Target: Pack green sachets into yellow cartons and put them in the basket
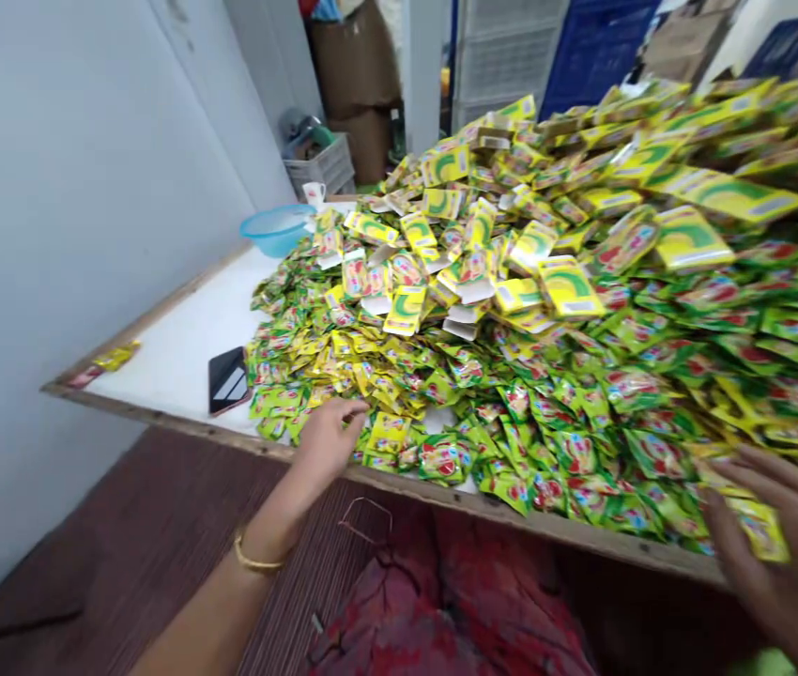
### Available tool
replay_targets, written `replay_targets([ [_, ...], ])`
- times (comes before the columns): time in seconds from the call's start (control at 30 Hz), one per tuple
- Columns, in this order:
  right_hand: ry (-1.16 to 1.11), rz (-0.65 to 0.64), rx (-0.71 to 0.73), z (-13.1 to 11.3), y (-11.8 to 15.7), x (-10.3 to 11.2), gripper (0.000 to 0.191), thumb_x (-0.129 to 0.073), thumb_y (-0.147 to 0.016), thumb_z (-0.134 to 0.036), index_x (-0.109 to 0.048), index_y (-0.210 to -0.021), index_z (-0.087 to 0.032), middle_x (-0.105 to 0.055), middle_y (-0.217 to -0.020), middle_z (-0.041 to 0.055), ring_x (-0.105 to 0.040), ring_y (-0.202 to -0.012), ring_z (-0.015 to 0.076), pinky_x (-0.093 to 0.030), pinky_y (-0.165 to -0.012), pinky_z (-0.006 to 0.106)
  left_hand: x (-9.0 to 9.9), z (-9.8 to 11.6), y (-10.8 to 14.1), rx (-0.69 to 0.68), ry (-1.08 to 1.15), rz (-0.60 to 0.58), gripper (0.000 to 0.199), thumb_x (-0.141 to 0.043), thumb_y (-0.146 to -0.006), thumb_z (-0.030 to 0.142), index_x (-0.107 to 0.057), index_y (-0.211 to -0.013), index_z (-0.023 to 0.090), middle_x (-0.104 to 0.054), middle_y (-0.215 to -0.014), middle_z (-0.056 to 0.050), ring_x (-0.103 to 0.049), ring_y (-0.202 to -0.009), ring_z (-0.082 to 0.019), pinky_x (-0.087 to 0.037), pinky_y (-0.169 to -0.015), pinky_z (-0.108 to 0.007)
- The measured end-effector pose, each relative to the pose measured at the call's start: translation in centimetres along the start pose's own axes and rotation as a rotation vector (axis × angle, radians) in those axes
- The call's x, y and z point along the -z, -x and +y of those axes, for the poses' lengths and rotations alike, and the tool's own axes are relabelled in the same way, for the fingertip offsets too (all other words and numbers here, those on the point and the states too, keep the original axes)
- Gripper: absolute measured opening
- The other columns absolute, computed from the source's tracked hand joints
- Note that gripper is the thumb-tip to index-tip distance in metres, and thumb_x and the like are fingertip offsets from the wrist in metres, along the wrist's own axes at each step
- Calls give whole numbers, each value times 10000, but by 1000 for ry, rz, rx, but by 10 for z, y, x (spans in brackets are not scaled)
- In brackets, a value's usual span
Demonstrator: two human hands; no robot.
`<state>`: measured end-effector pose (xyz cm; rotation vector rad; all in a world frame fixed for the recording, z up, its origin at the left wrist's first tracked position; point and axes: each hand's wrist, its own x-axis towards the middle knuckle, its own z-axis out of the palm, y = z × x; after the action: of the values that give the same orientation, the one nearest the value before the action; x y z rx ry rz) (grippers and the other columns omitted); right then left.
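My left hand is over the table's near edge, its fingers curled in at the small green packets. Whatever those fingers hold, if anything, is hidden. Just right of it lies a yellow packet on the green ones. At the lower right, my right hand is somewhat blurred, with a yellow-and-green packet between its thumb and fingers. Loose green sachets with red pictures spread between both hands.
Yellow-and-green small boxes are heaped behind the sachets. A phone lies on the white tabletop, left of the pile. Farther back stand a blue basin and a white cup. A wooden rim borders the table.
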<state>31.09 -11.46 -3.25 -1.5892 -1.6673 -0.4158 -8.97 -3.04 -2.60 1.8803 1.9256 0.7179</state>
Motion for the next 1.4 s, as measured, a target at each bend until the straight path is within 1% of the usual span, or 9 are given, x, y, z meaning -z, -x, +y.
replay_targets([
  [0.1, -128, -109, 256, -63, -9, -28, 226, -500, -884, -331, -581, -1071, -232, -633, -1093, 76, -619, -940, 188, -478, -868, 349, -18, 1, 13, -10, -158, -72, 322, -599, -769, 310, -665, -1043, 155, -693, -1063, -121, -630, -999, -247, -482, -898, -380],
  [0.27, -222, -297, 317, -118, 8, -68, 261, -428, -923, -313, -560, -1126, -218, -602, -1157, 84, -573, -1031, 209, -456, -877, 381, -36, 11, 9, 56, -237, -40, 534, -682, -730, 291, -544, -1220, 128, -686, -944, -102, -630, -922, -235, -485, -813, -341],
  [0.43, -48, -444, 249, -144, 10, -97, 362, -473, -901, -428, -590, -1132, -174, -615, -1060, 116, -532, -972, 259, -427, -825, 408, -30, 6, 2, 120, -169, -101, 170, -649, -736, 181, -668, -903, 156, -635, -784, -30, -603, -770, -170, -468, -721, -277],
  [0.5, 25, -494, 235, -150, 4, -105, 376, -546, -858, -451, -610, -1105, -174, -615, -1019, 119, -518, -940, 267, -419, -786, 406, -30, 4, 4, 27, -167, -76, 108, -637, -743, 167, -679, -842, 171, -627, -845, -40, -597, -841, -177, -469, -768, -285],
  [0.63, 51, -574, 203, -156, -8, -110, 373, -673, -769, -430, -627, -1050, -189, -598, -1097, 116, -503, -995, 285, -410, -784, 418, -34, 7, 5, -150, -251, -61, 418, -662, -746, 266, -610, -1153, 184, -620, -1004, -92, -580, -987, -238, -469, -859, -350],
  [0.83, -83, -540, 209, -158, -10, -108, 272, -708, -749, -308, -589, -972, -208, -574, -1202, 64, -473, -1113, 261, -376, -847, 402, -31, 17, 0, -118, -418, -161, 353, -515, -778, 120, -630, -1106, 182, -665, -984, -112, -616, -977, -254, -482, -847, -368],
  [1.03, -182, -521, 164, -152, -7, -116, 98, -565, -850, -225, -589, -945, -214, -638, -1007, 39, -545, -936, 203, -348, -781, 346, -21, 7, 1, -4, -32, 38, 333, -471, -761, 96, -639, -1042, 160, -693, -1030, -89, -640, -962, -210, -494, -882, -342],
  [1.13, -161, -517, 142, -149, -11, -123, 102, -507, -879, -210, -599, -837, -208, -632, -861, 28, -549, -858, 198, -329, -730, 326, -30, 15, 9, 2, 244, 27, 321, -485, -773, 133, -630, -1059, 149, -712, -989, -68, -666, -874, -172, -533, -810, -295],
  [1.4, -241, -380, 80, -141, -13, -111, 259, -354, -935, -225, -605, -890, -183, -640, -884, 73, -588, -820, 181, -407, -726, 293, -75, 32, 46, -501, 112, -23, 381, -614, -807, 229, -583, -1182, 167, -639, -1184, -128, -589, -1111, -247, -483, -981, -446],
])
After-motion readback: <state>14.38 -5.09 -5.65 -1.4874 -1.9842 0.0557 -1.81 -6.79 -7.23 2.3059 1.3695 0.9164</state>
